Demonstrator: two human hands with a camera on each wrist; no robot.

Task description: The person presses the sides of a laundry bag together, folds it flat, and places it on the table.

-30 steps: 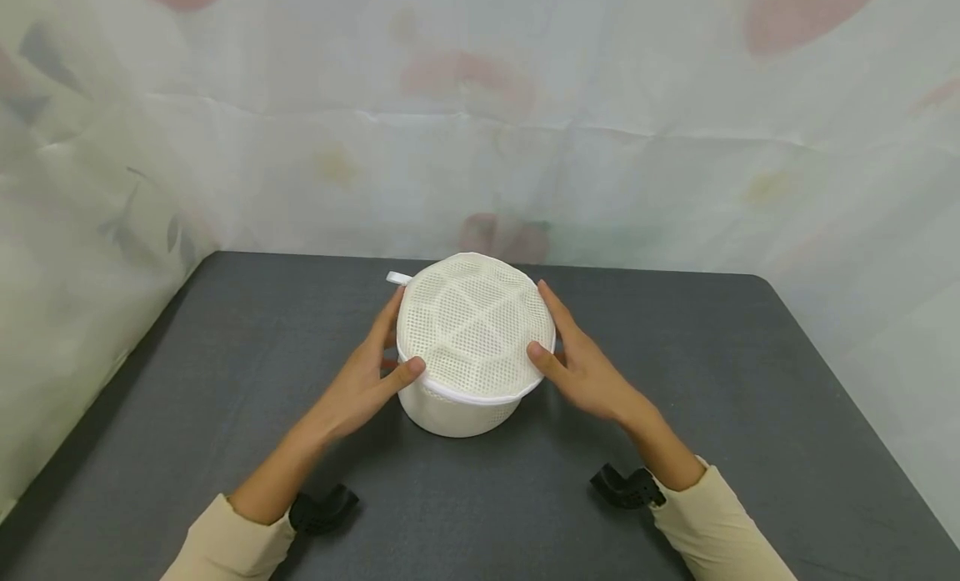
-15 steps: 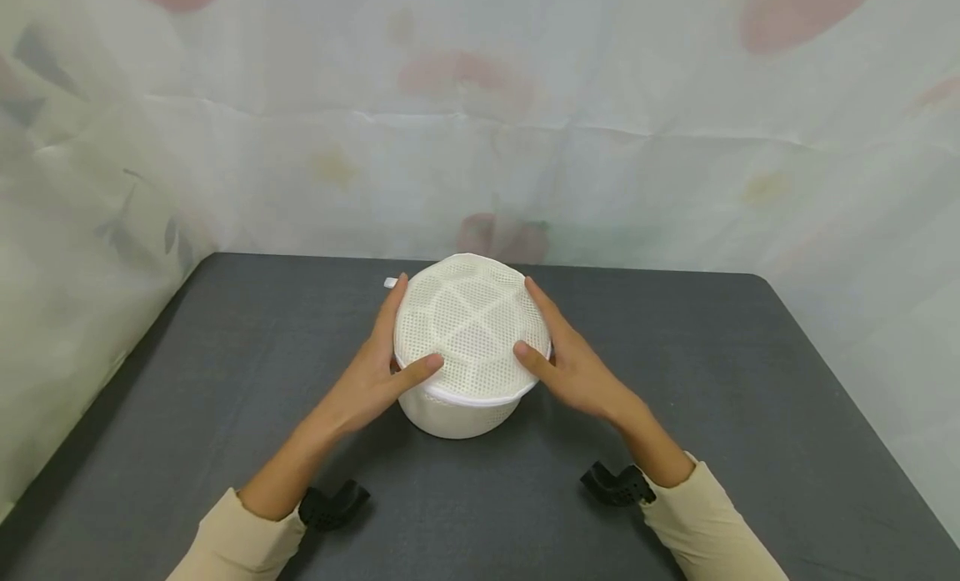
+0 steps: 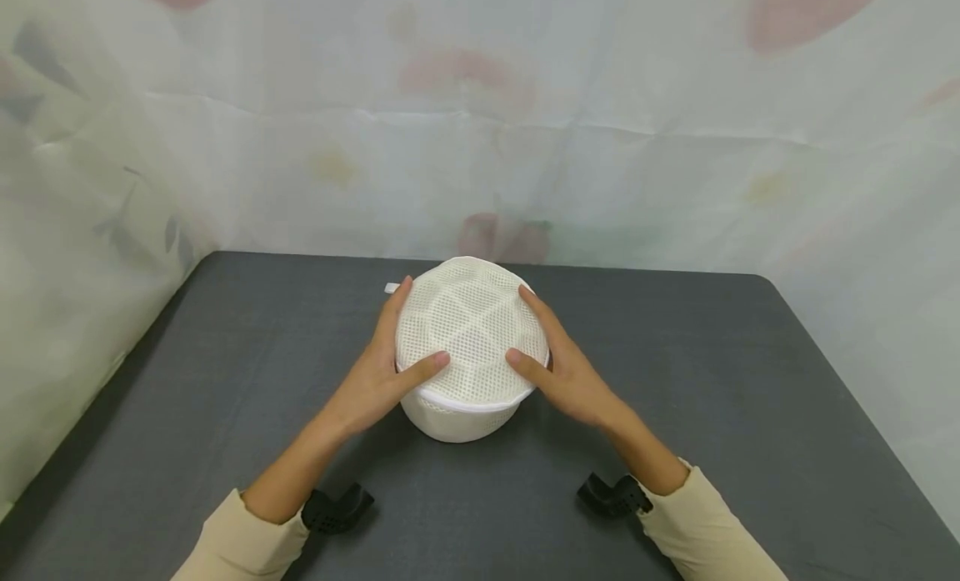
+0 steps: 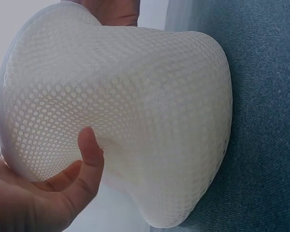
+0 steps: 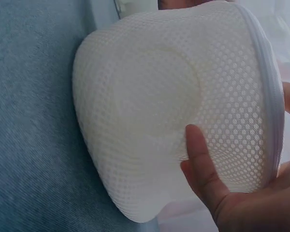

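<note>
Pale translucent floral-printed curtain (image 3: 675,147): hangs behind and to both sides of the work surface, with faint pink and grey leaf shapes showing through. Dark grey fabric-covered table (image 3: 750,414): fills the lower half of the head view, rounded at the far right corner; its weave shows blue-grey in both wrist views (image 4: 266,121) (image 5: 29,121). White round mesh laundry bag with a flat honeycomb-net top and piped rim (image 3: 471,348): stands upright on the table near its middle, slightly toward the far edge; side walls visibly dented inward where it is squeezed, seen close in the left wrist view (image 4: 135,106) and the right wrist view (image 5: 174,111); a small white tab (image 3: 392,287) projects from its far left edge. Two beige long sleeves (image 3: 240,548) (image 3: 705,531): enter from the near edge, each with a black wrist-mounted device (image 3: 333,508) (image 3: 609,496) beneath it. Left hand (image 3: 378,377): grasps the bag's left side, fingers curved along the wall, thumb laid across the mesh top; thumb also visible pressing the wall (image 4: 89,159). Right hand (image 3: 562,373): grasps the bag's right side in mirror fashion, fingers along the wall, thumb on the top; one finger shows against the mesh (image 5: 200,159).
</note>
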